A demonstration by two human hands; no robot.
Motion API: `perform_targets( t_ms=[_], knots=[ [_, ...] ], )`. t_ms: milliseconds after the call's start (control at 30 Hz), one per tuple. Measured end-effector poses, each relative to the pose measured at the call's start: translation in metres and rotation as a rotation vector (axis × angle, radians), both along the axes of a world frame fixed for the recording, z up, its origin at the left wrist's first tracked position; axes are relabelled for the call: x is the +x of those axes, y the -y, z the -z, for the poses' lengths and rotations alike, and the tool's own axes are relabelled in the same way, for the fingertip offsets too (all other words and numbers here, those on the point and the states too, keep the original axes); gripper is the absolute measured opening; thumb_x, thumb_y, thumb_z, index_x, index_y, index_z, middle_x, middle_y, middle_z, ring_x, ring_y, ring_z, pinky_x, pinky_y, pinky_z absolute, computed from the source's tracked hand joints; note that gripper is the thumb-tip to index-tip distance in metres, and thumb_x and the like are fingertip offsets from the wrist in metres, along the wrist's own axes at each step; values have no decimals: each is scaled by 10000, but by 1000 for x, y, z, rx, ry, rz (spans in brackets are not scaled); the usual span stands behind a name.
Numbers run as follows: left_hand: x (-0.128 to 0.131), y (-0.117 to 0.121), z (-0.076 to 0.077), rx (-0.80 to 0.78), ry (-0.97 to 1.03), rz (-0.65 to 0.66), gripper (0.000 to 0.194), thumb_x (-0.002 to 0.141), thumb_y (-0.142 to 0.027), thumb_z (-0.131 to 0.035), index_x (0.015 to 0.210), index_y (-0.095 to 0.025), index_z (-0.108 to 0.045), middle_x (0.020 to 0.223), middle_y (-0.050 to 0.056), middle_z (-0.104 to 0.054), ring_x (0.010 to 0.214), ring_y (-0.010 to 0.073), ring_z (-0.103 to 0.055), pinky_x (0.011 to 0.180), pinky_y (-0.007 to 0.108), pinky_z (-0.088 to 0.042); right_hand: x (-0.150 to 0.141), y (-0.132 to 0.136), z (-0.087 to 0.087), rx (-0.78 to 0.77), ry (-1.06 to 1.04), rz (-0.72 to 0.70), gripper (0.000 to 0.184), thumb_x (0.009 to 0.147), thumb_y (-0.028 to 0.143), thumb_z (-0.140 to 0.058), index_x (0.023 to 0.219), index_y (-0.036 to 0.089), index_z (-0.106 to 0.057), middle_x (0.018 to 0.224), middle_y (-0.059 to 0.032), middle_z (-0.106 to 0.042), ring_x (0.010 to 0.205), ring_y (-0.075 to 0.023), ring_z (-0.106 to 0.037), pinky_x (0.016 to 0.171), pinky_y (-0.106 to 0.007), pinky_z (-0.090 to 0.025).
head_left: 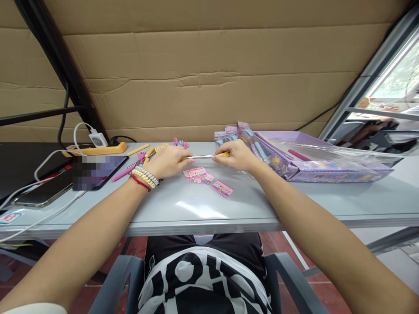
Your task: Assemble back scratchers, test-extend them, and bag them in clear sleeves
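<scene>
Both my hands hold a yellow back scratcher whose thin metal rod [202,157] runs level between them, just above the table. My left hand [168,162] is closed around the rod's left end, hiding what is there. On the other side, my right hand [237,156] grips the yellow handle, partly hidden by the fingers. Beside my left hand lie other back scratchers: a pink handle [122,173], a yellow handle [138,150], a yellow claw head [161,147] and a pink claw head [181,143]. Below the rod are several small pink printed cards [199,174], with one card [222,189] apart.
A purple box [340,172] covered with clear plastic stands at the right, a pink stick inside. Bagged blue and purple back scratchers [253,141] lean against it. Phones [46,187], white cables and a yellow power strip [94,149] are at left. Cardboard [209,100] walls the back.
</scene>
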State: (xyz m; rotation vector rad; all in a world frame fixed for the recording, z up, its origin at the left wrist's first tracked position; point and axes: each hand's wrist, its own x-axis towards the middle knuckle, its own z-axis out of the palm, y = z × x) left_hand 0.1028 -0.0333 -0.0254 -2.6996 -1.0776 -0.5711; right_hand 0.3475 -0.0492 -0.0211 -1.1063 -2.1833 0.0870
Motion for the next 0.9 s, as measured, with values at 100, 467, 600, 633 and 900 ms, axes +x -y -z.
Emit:
perform_targets(
  t_ms=[100, 467, 600, 633, 900],
  knots=[
    [0, 0, -1, 4, 6, -29, 379, 902, -453, -396, 907, -210, -687, 821, 38, -689, 742, 186, -590, 626, 278, -371, 1, 0, -1, -7, -21, 24, 241, 705, 345, -606, 605, 136, -673, 508, -2, -567, 506, -89, -461, 538, -231, -332],
    [-1, 2, -6, -36, 43, -66, 355, 887, -467, -398, 768, -199, -597, 710, 30, -635, 646, 167, -529, 571, 276, -301, 13, -5, -6, 100, -232, 157, 222, 620, 363, -724, 654, 154, -658, 652, -30, -634, 605, -138, -534, 582, -262, -385],
    [3, 6, -7, -163, 163, -23, 364, 908, -452, -366, 782, -188, -583, 667, 7, -585, 621, 145, -497, 590, 270, -331, 15, -7, -7, 292, -229, 157, 262, 657, 429, -724, 720, 183, -659, 808, -80, -666, 816, -220, -595, 754, -349, -447],
    [5, 8, -7, -213, 218, -22, 374, 912, -455, -357, 776, -184, -575, 645, 0, -560, 606, 137, -482, 584, 267, -335, 15, -7, -7, 349, -275, 174, 307, 664, 464, -719, 792, 191, -665, 909, -100, -665, 915, -246, -590, 799, -372, -450],
    [26, 19, 0, -573, 508, 170, 385, 904, -483, -391, 950, -151, -581, 598, -34, -424, 528, 99, -394, 496, 238, -327, -6, -11, 4, -154, -707, -81, 585, 680, 702, -602, 934, 176, -603, 949, -100, -669, 914, -208, -633, 739, -318, -520]
  ],
)
